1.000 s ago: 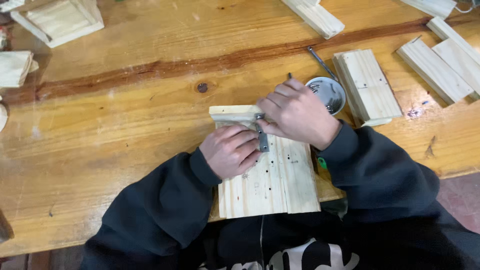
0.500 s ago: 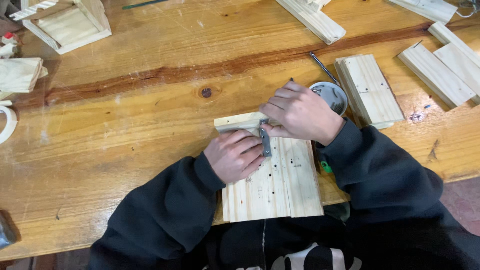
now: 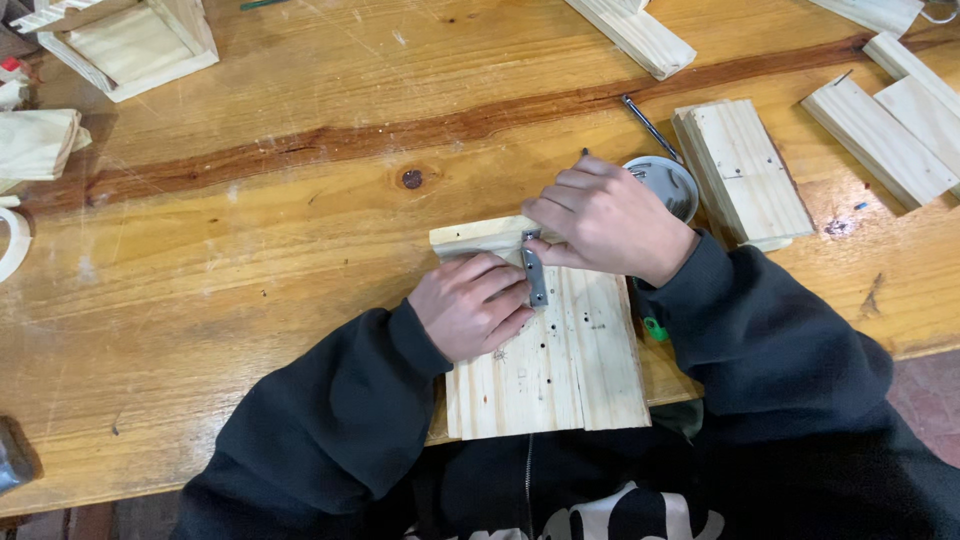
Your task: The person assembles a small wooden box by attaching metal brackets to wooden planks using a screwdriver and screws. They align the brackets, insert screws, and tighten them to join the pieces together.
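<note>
A broad wooden bench (image 3: 250, 260) of varnished yellow planks fills nearly the whole view, with a dark reddish seam running from nine o'clock up toward two o'clock and a round knot (image 3: 411, 179) near the middle. At five o'clock, past the bench edge, a strip of reddish floor (image 3: 925, 390) shows.

At six o'clock a pale pine panel (image 3: 560, 370) of joined boards lies flat, overhanging the near edge against the person's dark sleeves; small dark holes dot its face. At eleven o'clock stands an open wooden box frame (image 3: 130, 45). At two o'clock a stack of short boards (image 3: 745, 170) rests just beside a round grey tin (image 3: 668, 185), with a thin metal rod (image 3: 648, 125) lying above the tin. More pine pieces (image 3: 885, 130) lie at three o'clock, and one long block (image 3: 635, 35) at twelve o'clock. A folded pale cloth (image 3: 35, 145) sits at nine o'clock.

On the panel's far end lies a narrow grey metal strip (image 3: 537, 278), lengthwise along the boards. The left hand (image 3: 470, 305) is loosely curled, fingers pressed on the panel and touching the strip's left side. The right hand (image 3: 605, 220) is bent over the strip's top end, fingertips pinched there; what they pinch is too small to tell.
</note>
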